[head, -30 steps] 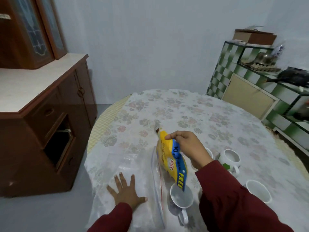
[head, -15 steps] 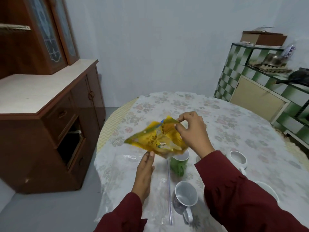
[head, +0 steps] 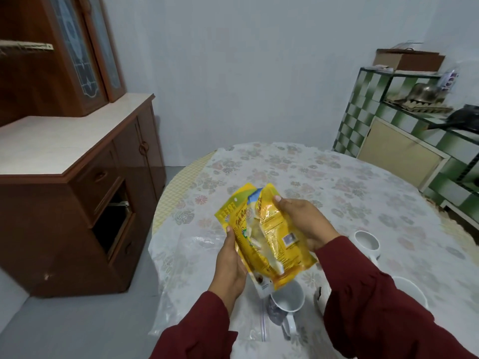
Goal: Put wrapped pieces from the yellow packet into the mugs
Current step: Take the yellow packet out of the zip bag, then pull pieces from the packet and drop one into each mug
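A: In the head view, what do we have at the centre of the frame?

B: We see a yellow packet point(head: 261, 234) held up above a round table point(head: 350, 187) covered in a floral cloth. Our left hand point(head: 232, 268) grips the packet's left edge, thumb on the front. Our right hand point(head: 303, 224) clasps its right side, fingers curled behind and thumb near the top. The top of the packet is parted, and pale wrapped pieces show inside it.

A: And the mugs?

B: A white mug point(head: 286, 303) stands right under the packet's lower end, in the lower middle of the frame, empty as far as we can see. A second white mug point(head: 366, 240) sits at centre right, a third point(head: 410, 291) is partly hidden by our right sleeve, low on the right. A clear zip bag point(head: 197, 255) lies flat on the table at lower left.

A: Beyond the table?

B: A brown wooden cabinet point(head: 77, 177) fills the left, a green checked counter point(head: 404, 130) the upper right.
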Demonstrator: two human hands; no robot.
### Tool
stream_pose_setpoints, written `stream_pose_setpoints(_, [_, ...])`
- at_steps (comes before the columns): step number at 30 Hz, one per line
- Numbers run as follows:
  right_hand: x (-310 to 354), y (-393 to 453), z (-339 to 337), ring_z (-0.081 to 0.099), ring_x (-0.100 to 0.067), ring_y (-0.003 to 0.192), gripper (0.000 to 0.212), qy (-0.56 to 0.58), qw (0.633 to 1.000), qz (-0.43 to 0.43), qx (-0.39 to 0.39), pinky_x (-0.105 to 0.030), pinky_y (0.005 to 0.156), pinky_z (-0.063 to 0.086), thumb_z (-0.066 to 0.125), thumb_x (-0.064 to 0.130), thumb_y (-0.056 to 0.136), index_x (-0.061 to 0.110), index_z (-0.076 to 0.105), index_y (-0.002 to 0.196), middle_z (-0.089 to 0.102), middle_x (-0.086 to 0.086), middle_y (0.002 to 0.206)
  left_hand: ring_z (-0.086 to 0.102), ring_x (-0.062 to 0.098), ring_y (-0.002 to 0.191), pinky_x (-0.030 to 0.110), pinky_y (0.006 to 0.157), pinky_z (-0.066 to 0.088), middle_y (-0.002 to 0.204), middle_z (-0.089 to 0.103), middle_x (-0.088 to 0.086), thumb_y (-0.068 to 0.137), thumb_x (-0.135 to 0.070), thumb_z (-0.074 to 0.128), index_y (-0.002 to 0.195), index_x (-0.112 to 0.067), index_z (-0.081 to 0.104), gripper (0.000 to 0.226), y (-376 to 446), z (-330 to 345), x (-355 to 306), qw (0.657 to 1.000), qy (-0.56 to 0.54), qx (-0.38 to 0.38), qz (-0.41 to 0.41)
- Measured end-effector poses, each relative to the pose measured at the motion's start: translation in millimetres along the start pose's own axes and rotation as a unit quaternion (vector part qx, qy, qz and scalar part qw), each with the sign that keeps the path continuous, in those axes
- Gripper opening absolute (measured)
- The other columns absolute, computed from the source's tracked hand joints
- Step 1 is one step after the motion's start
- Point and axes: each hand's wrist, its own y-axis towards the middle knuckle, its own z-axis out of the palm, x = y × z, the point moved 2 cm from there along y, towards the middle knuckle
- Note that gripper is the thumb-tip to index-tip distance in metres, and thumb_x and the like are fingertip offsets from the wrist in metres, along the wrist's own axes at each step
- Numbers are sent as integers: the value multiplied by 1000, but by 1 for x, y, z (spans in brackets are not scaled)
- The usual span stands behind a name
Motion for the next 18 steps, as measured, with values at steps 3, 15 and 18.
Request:
stream_pose_setpoints(3, [-17,-2,5,71,-24,84,32,139,986,74,56,-40,84,56,54,33,89,6,69,96,76,-12,90,72,27,89,39,75,59,100,76,12,95,-44,37,126,-10,58,51,-5,12,-1,998,-33,38,-37])
stream_pose_setpoints(15, [-76,-17,12,58,-25,113,24,-57,998,1,-42,-48,101,45,53,43,81,37,63,101,64,-7,118,53,34,126,51,110,36,133,57,18,84,-52,55,134,-13,52,64,-12,16,32,978,-60,118,-159])
stream_pose_setpoints(18, [-36,-44,10,52,-13,117,28,31,995,-88,-46,-31,96,43,55,29,88,36,53,115,55,0,126,66,32,103,49,99,45,112,70,17,88,-51,47,130,-14,56,57,-11,9,30,986,-57,101,-118])
